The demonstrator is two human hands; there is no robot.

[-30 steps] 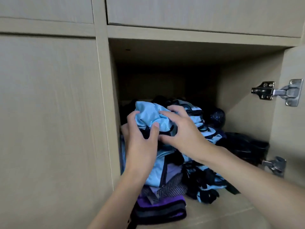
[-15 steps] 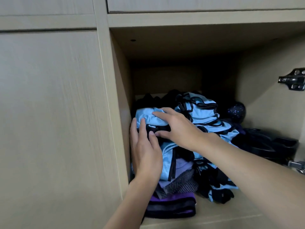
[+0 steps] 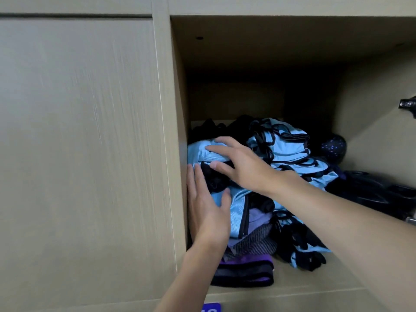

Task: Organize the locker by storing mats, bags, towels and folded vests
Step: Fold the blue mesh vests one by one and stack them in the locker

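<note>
Blue vest [image 3: 201, 151], gripped earlier, now pressed by right hand [image 3: 246, 168].

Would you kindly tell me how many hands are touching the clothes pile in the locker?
2. The left hand presses the clothes pile at its left, beside the locker wall; the right hand rests on the top blue vest.

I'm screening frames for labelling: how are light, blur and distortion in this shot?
Head view: the locker's back wall sits in deep shadow, hiding detail; the light blue vests, left hand and right hand are evenly lit; the closed door looks slightly smeared; wide-angle bending tilts the frame edges; no glare.
</note>
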